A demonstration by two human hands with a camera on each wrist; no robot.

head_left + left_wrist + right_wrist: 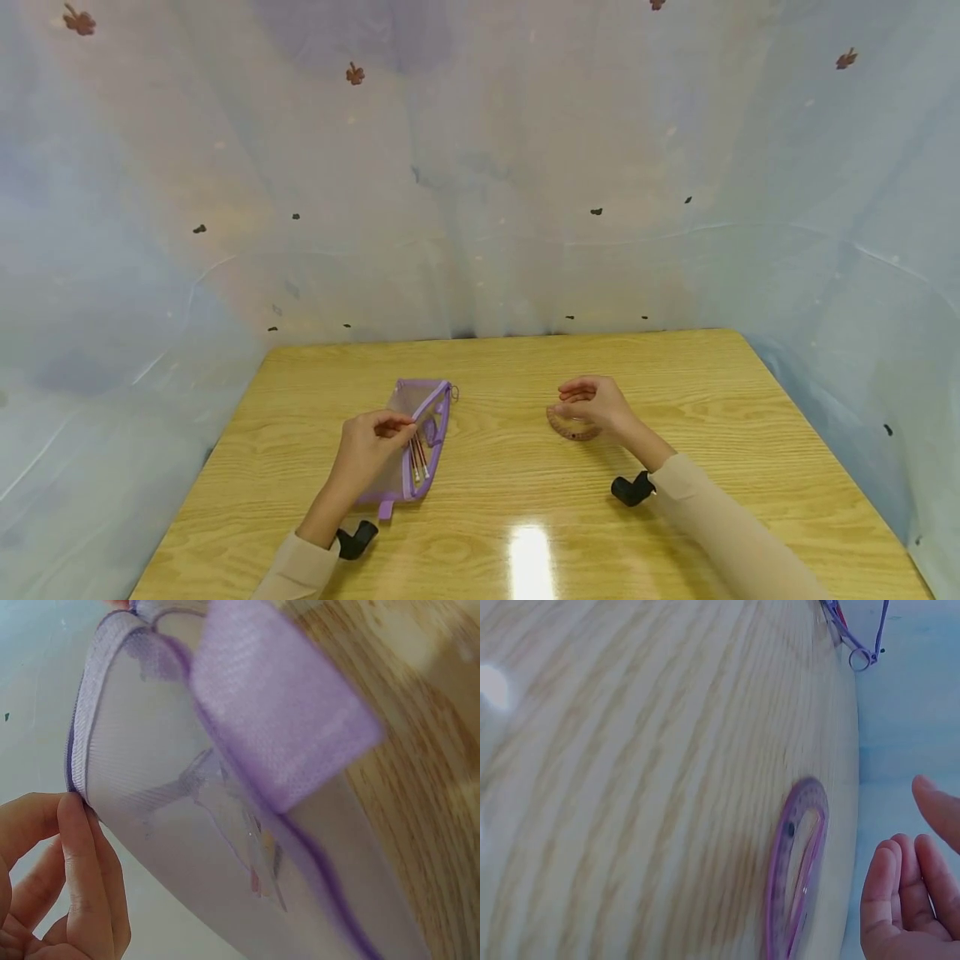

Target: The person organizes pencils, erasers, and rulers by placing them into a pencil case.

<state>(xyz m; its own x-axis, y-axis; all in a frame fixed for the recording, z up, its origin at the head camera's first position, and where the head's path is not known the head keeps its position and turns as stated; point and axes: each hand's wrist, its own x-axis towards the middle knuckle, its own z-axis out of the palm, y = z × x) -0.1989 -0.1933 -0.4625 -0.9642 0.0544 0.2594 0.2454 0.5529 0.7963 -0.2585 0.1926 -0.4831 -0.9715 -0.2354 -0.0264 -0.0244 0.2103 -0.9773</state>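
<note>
My left hand (366, 454) pinches the zipper edge of a see-through purple mesh pencil pouch (446, 417) between thumb and fingertips, lifting that edge. Through the opening show slim dark-red sticks with pale ends (420, 458) and a small purple item (431, 431). In the left wrist view, the mesh wall (150, 757) stretches away from the pinching fingers, with a purple fabric tab (277, 705) in front. A clear pinkish-purple protractor (780, 847) lies on the table. Over it hovers my right hand (596, 402), fingers loosely bent, thumb apart, holding nothing.
The wooden table (510, 467) reaches back to a pale patterned curtain (480, 167), which also hangs along both sides. Black wrist mounts (632, 490) stick out from the sleeves. Light glares on the table's near part.
</note>
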